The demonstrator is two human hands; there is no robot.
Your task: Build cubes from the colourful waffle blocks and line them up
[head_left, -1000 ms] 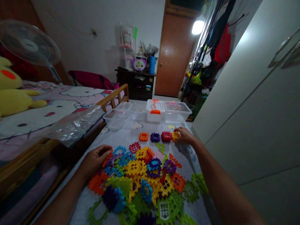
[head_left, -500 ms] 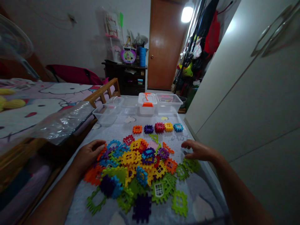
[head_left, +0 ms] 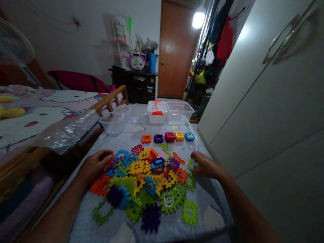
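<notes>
A heap of toothed plastic building blocks (head_left: pixel 139 167) in yellow, orange, blue, purple, red and green spreads over the cloth between my hands. My right hand (head_left: pixel 205 164), at the heap's right edge, pinches a light green building block (head_left: pixel 192 164) between thumb and fingers. At the left edge rests my left hand (head_left: pixel 94 166), thumb and fingers apart, its fingertips beside an orange block (head_left: pixel 108 162). Behind the heap is a row of blocks: orange (head_left: pixel 146 138), purple (head_left: pixel 158 138), red (head_left: pixel 169 136), yellow (head_left: pixel 179 136) and blue (head_left: pixel 189 136).
At the far end stand a lidded clear box (head_left: pixel 157 116) with an orange latch, an open clear bin (head_left: pixel 179 116) and another clear bin (head_left: pixel 113 128) at left. A wooden bed rail (head_left: pixel 111 99) borders the left side, a white cabinet (head_left: pixel 273 111) the right.
My right hand has closed on a light green block at the right edge and lifted it slightly toward the heap. My left hand stays in place. The view has shifted slightly.
</notes>
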